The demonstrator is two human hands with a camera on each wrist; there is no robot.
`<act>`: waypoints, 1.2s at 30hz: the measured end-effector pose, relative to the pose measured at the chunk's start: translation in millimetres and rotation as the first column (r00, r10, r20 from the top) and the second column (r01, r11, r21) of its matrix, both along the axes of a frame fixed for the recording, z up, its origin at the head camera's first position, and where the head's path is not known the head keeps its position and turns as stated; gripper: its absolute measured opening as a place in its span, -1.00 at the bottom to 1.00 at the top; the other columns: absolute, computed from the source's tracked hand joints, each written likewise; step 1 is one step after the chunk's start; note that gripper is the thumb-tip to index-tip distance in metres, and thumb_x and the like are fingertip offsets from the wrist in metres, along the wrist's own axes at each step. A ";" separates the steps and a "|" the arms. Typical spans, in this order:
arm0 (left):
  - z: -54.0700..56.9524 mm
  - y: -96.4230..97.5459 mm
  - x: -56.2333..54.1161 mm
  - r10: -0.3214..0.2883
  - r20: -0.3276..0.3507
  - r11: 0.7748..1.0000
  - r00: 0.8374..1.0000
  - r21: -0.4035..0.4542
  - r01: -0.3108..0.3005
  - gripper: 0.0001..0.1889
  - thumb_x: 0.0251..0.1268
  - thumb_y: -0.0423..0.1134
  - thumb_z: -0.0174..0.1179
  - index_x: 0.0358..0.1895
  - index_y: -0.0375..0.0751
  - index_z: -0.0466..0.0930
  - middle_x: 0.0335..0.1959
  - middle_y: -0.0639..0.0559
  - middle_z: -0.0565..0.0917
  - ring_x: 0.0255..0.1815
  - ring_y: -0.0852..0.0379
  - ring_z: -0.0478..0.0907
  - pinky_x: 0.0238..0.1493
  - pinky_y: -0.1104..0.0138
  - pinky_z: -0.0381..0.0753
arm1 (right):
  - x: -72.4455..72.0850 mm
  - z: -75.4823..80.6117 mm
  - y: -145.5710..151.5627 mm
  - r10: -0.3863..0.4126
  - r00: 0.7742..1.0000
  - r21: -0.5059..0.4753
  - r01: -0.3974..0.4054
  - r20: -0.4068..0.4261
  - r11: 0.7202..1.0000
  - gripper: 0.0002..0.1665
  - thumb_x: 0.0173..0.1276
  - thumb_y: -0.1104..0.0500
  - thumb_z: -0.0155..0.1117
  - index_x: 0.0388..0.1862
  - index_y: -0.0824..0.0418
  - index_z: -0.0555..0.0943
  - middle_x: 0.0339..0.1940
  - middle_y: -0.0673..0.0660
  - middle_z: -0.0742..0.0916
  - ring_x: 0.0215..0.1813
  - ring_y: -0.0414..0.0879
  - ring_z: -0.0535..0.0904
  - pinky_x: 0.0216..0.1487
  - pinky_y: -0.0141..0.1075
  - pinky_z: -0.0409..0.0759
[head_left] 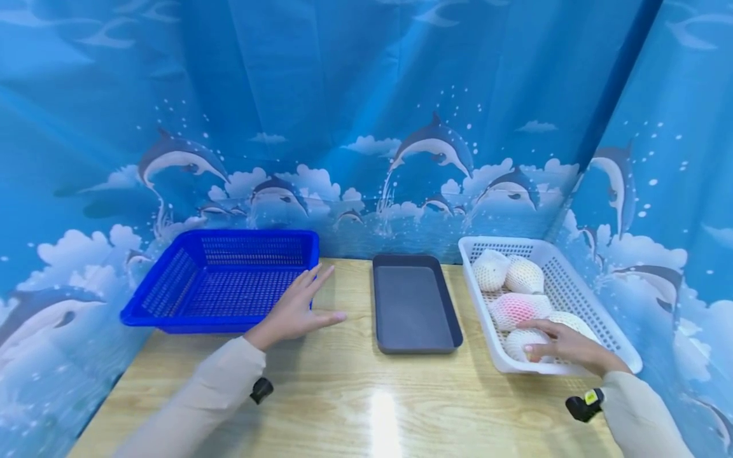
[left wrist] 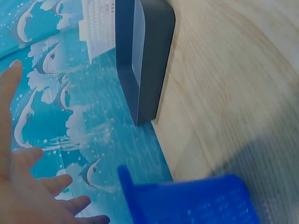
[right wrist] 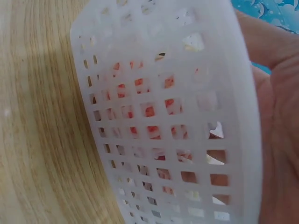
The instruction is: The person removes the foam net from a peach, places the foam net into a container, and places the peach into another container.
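My right hand (head_left: 564,346) reaches into the white basket (head_left: 584,292). Its thumb and fingertips lie on a round piece in a white foam net (head_left: 521,343) at the front; I cannot tell whether they grip it. In the right wrist view the basket wall (right wrist: 140,154) hides the fingertips, and red shows through its holes. Beside that piece is a netted piece with a pink-red middle (head_left: 518,310); other white-netted pieces (head_left: 525,275) lie around. My left hand (head_left: 292,312) hovers with spread fingers and nothing in it, by the right side of the blue basket (head_left: 172,318).
A dark grey rectangular tray (head_left: 415,308) lies flat between the two baskets on the wooden table (head_left: 321,394). Close behind everything hangs a blue dolphin-print curtain (head_left: 355,127), which also runs along both sides.
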State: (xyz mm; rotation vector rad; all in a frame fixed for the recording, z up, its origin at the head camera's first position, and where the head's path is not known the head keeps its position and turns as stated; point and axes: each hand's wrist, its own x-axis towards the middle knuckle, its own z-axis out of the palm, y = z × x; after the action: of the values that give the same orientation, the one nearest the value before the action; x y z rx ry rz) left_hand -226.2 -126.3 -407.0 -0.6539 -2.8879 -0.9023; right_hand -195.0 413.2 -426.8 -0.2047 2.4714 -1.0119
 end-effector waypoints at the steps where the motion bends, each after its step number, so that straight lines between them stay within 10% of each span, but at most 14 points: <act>1: -1.3 1.7 1.2 -0.008 0.000 1.000 1.000 0.018 0.008 0.02 0.06 0.35 0.23 0.54 0.10 -0.05 0.55 -0.13 -0.05 0.52 -0.27 -0.13 0.36 -0.36 -0.04 | -1.3 -0.6 -0.1 0.001 1.000 0.004 -0.001 0.016 1.000 -0.24 0.39 0.00 0.20 0.45 0.29 0.23 0.34 0.54 0.33 0.37 0.54 0.07 0.19 0.37 0.29; 8: -11.1 16.7 10.0 -0.041 0.022 0.997 0.999 0.069 0.040 0.02 0.02 0.33 0.27 0.53 0.14 -0.04 0.56 -0.08 -0.06 0.51 -0.29 -0.08 0.31 -0.38 0.03 | -8.4 -3.8 2.9 0.018 0.996 -0.066 -0.012 0.090 0.998 -0.21 0.40 0.03 0.18 0.48 0.30 0.16 0.45 0.56 0.02 0.22 0.39 0.41 0.16 0.27 0.42; 16: -19.6 29.8 23.5 -0.061 0.018 0.995 0.998 0.078 0.059 0.00 0.02 0.32 0.29 0.52 0.19 -0.02 0.55 -0.04 -0.01 0.49 -0.28 -0.02 0.29 -0.39 0.09 | -7.4 -5.5 1.7 0.001 0.994 -0.074 0.007 0.113 0.997 -0.20 0.35 0.04 0.25 0.45 0.29 0.19 0.44 0.55 0.09 0.32 0.47 0.22 0.12 0.19 0.49; 36: -38.6 36.9 39.2 -0.057 0.082 0.989 0.995 0.144 0.045 0.00 0.01 0.33 0.29 0.52 0.22 -0.01 0.54 -0.01 0.00 0.50 -0.24 -0.01 0.27 -0.41 0.06 | -4.1 -6.1 -1.2 0.034 0.995 0.020 -0.032 -0.092 0.999 -0.32 0.26 0.06 0.34 0.30 0.28 0.39 0.33 0.48 0.37 0.30 0.49 0.23 0.10 0.25 0.46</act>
State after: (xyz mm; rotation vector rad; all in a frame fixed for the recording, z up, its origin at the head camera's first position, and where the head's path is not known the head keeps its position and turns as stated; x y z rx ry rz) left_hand -187.0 -89.3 -445.6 -0.6960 -2.8574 -1.1586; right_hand -199.1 412.0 -432.8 -0.2924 2.5506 -0.9865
